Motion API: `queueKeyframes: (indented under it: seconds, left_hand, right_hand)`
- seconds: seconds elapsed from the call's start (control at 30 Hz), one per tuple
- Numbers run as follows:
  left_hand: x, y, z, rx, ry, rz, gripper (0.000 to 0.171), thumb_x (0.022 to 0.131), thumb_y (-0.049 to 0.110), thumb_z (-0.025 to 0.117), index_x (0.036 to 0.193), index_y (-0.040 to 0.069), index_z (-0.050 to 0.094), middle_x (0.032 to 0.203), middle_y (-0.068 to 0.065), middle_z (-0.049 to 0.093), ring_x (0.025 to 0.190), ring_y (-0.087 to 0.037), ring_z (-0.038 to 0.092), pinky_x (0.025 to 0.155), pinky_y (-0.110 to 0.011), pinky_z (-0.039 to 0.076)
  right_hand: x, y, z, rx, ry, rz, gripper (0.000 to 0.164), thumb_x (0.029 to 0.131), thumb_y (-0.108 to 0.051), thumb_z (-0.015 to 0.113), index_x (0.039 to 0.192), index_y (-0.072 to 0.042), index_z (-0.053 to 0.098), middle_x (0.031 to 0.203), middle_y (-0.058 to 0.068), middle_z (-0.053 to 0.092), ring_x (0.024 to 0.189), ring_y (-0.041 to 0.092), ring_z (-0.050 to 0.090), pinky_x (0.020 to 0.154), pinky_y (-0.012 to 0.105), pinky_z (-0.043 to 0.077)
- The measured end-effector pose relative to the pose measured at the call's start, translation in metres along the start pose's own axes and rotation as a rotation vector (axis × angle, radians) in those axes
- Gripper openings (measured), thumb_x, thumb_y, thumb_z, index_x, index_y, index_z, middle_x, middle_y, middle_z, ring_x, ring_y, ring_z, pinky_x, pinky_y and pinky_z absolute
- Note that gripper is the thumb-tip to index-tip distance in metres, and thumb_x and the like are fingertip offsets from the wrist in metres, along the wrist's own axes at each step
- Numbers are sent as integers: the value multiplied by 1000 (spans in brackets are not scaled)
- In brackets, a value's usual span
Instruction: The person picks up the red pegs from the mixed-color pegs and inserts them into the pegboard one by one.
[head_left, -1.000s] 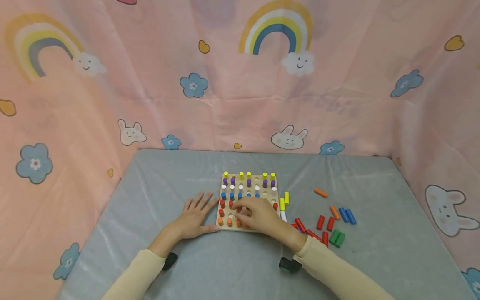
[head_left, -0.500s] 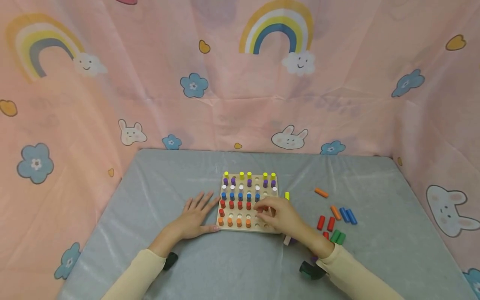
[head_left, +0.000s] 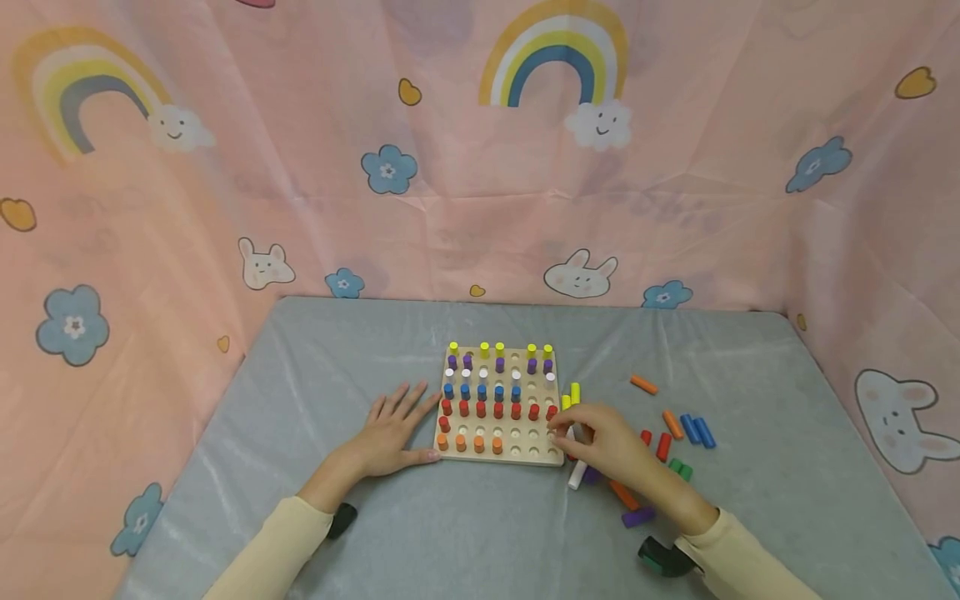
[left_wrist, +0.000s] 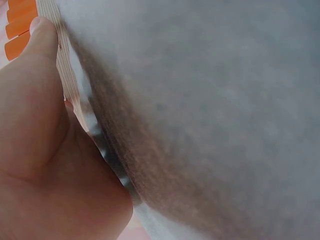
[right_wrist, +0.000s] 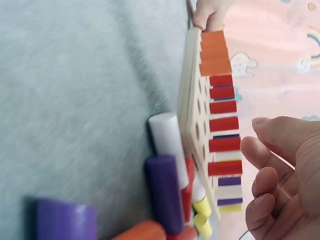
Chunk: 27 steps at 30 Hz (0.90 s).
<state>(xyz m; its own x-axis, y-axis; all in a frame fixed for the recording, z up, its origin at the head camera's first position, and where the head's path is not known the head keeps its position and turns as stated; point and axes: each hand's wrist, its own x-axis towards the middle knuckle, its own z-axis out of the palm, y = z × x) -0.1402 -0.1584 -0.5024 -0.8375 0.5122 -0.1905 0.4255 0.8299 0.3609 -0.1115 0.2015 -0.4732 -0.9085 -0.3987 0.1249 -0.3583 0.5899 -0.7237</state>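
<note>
A wooden pegboard (head_left: 524,442) stands mid-table, with rows of yellow, purple, white, blue, red and orange pegs. Seven-wide, its full red row (head_left: 498,411) has a lone red peg (head_left: 444,425) in front at the left. Several orange pegs (head_left: 478,445) fill the left of the front row, and bare holes lie to their right. My left hand (head_left: 386,433) rests spread at the board's left edge; its thumb touches the edge in the left wrist view. Above the right edge hovers my right hand (head_left: 611,442), fingers loosely bent, nothing between thumb and fingertips in the right wrist view.
Right of the board lie loose pegs: white (right_wrist: 167,135), purple (right_wrist: 165,192) and yellow (head_left: 575,392) close by. Farther right are blue pegs (head_left: 697,431), green pegs (head_left: 680,469), a red peg (head_left: 663,447) and orange pegs (head_left: 643,384). A printed curtain (head_left: 480,208) surrounds the grey table.
My right hand has moved right across the board from over the red row to its right edge, uncovering the red pegs and front holes. The left hand has stayed put.
</note>
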Motion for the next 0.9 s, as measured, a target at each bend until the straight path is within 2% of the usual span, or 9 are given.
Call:
queueKeyframes:
  seconds: [0.23, 0.43, 0.73, 0.9]
  left_hand:
    - [0, 1, -2, 0, 2, 0, 92, 90, 59, 62, 161, 22, 15, 169, -12, 7, 155, -41, 4, 119, -69, 7]
    - [-2, 3, -4, 2, 2, 1, 92, 90, 59, 62, 160, 22, 16, 169, -12, 8, 155, -42, 5, 119, -69, 7]
    - [-2, 3, -4, 11, 13, 9, 90, 90, 56, 63, 160, 19, 20, 168, -14, 12, 154, -43, 9, 118, -69, 10]
    - [-2, 3, -4, 11, 9, 8, 90, 91, 56, 63, 160, 19, 19, 168, -14, 11, 154, -43, 8, 118, -69, 8]
  right_hand:
    - [-9, 10, -7, -64, -14, 36, 16, 84, -15, 79, 99, -19, 75, 84, -11, 66, 54, 1, 40, 48, 20, 37]
    - [-12, 15, -13, -116, -80, 28, 14, 83, -15, 80, 94, -19, 73, 85, -10, 67, 60, 4, 46, 54, 18, 41]
    - [-15, 20, -11, -148, -113, 51, 14, 83, -16, 80, 93, -22, 73, 88, -11, 67, 70, 4, 52, 60, 18, 43]
    - [-15, 25, -8, -171, -118, 28, 14, 82, -15, 80, 92, -22, 73, 91, -10, 68, 74, 3, 53, 63, 17, 43]
